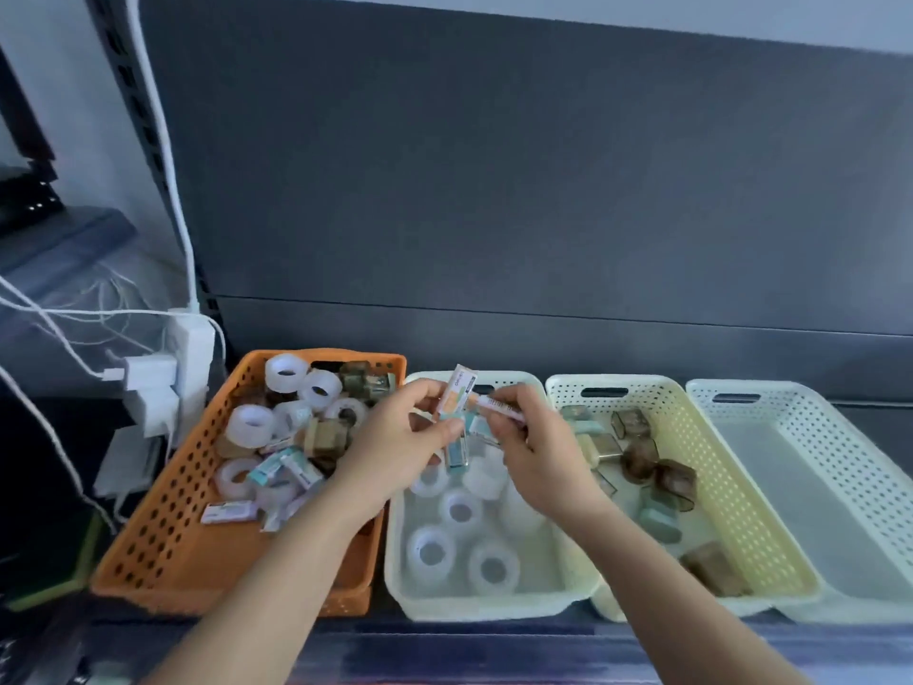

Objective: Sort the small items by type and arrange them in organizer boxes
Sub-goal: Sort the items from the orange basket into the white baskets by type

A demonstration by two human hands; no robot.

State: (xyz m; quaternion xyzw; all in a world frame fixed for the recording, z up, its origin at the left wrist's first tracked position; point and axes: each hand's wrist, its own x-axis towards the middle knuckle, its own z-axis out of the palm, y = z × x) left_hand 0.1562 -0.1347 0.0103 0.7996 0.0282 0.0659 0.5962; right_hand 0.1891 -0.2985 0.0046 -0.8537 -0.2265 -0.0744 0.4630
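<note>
1. Over the far end of the pale basket (395, 575), second from the left in a row of four, both hands meet.
2. The left hand (395, 437) has its fingers curled round a fanned bundle of small boxes (457, 395); one box in the bundle sticks up toward 12 o'clock, another points down toward 6 o'clock.
3. The right hand (536, 457) pinches a single slim box (499, 406) between thumb and fingertips, on the 3 o'clock side of the bundle and touching it or just beside it.
4. Below the hands, toward 6 o'clock, white tape rolls (462, 509) lie flat on the floor of the pale basket.
5. At 9 o'clock from the hands, the orange basket (148, 536) holds a mixed heap: more rolls (252, 425), loose boxes (284, 467) and brownish pieces too blurred to tell apart.
6. At 3 o'clock from the hands, the cream basket (741, 487) holds brown translucent cases (674, 482) and a few pale green ones.
7. Farther toward 3 o'clock, the white basket (840, 467) stands just beside the cream one.
8. At 10 o'clock from the orange basket, a white power strip (190, 348) with plugged-in chargers hangs against the shelf upright.
</note>
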